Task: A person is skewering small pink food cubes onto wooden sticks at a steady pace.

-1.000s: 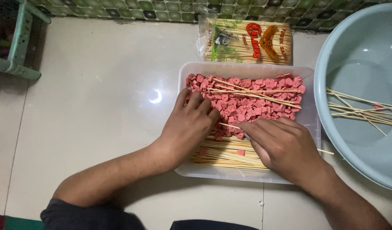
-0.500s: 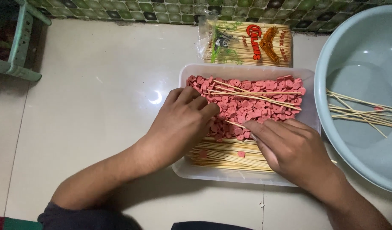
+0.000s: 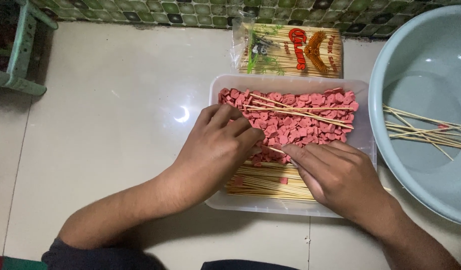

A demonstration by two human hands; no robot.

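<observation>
Left hand and right hand pinch one bamboo skewer between them, mid-frame. Under them: clear plastic tray of pink sausage slices.

Hands drawn together over the tray

My left hand has shifted left, fingertips now meeting my right hand at one skewer above the red pieces.

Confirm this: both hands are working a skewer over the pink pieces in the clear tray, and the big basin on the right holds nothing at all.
Not quite. The head view shows the basin holds several wooden skewers. The rest stands: the left hand and right hand meet at a skewer over the pink pieces in the clear tray.
</observation>
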